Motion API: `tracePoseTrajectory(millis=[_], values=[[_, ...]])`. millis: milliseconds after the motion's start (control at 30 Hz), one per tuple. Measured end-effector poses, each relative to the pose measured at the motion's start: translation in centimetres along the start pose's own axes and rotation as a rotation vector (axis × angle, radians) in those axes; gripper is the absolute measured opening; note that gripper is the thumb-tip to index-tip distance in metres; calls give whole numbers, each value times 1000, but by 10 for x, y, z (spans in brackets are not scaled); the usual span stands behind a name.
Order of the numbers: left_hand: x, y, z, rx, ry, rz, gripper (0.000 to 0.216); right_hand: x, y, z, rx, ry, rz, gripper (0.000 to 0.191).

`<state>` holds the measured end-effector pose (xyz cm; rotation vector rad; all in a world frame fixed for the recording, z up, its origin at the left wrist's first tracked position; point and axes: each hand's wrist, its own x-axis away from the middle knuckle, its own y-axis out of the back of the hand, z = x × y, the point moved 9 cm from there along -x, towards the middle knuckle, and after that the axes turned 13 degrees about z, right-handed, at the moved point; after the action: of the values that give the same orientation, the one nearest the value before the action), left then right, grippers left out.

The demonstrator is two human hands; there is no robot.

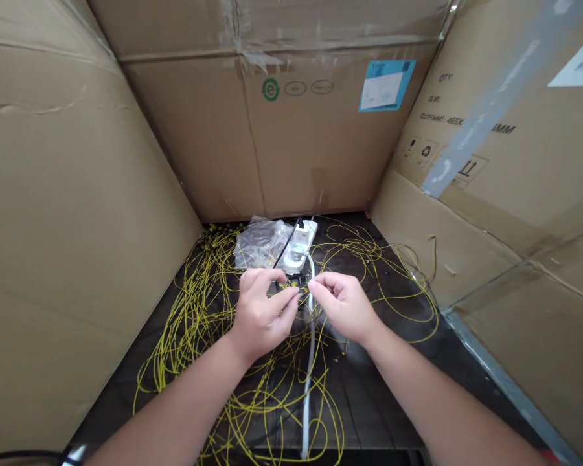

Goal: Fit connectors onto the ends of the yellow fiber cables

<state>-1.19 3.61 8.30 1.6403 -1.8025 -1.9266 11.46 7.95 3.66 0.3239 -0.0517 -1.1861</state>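
Note:
My left hand point(266, 312) is closed in a pinch, thumb and forefinger almost touching. Facing it, my right hand point(344, 303) pinches too, its fingertips a short way from the left ones. A short bit of thin yellow wire point(304, 290) shows between the two sets of fingertips; its ends are hidden by the fingers. Just beyond the hands lie small dark pieces point(296, 278), too small to name. A white power strip point(293, 260) with a plug and adapter in it sits behind them. From it a white cable point(308, 382) runs toward me, passing under my right fingertips.
Loose yellow wires point(189, 323) lie tangled over the dark table point(369, 388), mostly on the left, with more coils point(408, 259) on the right. Crumpled clear plastic point(257, 243) lies beside the power strip. Cardboard walls stand at left point(68, 226), back point(311, 149) and right point(529, 259).

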Motion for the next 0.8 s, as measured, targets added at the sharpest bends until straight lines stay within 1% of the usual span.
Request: tracePoseTrajectory(millis=[167,333,433,500,633,700,800], values=[[2,-7,2,-23,9,24,15,3,-5,3,-27,12,17,24],[2,-14,0,7,3,79,11,3,-5,1,-30,12,12,23],[3,-15,3,62,24,51,13,1,-4,-3,-86,6,7,25],[4,-14,7,118,43,15,14,0,-5,-10,-182,-23,9,27],[7,-10,13,277,95,-78,14,0,-17,-27,-477,-138,30,29],[9,-13,19,385,161,-91,12,2,-25,-34,-619,-204,42,28],[15,-24,33,582,325,-81,6,3,-35,-38,-767,-264,59,27]])
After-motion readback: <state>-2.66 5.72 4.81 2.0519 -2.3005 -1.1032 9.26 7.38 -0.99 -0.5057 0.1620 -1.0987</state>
